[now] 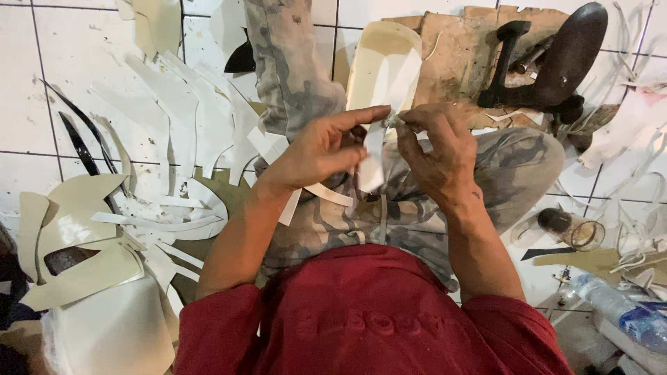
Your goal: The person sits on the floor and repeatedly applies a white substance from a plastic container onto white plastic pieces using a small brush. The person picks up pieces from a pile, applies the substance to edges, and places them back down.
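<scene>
Lying on the white tiled floor (42, 83): pale offcuts (174, 118) toward its left edge, cardboard (451, 48), jar (573, 229) and bottle (618, 309) toward the right.

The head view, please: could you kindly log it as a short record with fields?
Setting: person seated on a white tiled floor
Left hand: pinching a white strip from the left side
Right hand: gripping the top of the same strip with its fingertips
Behind the hands: cream shoe sole propped upright
Upper right: dark iron shoe last stand on a brown board
Left of floor: white offcuts and cream cut pieces
Right of floor: small glass jar on its side, plastic bottle
</scene>
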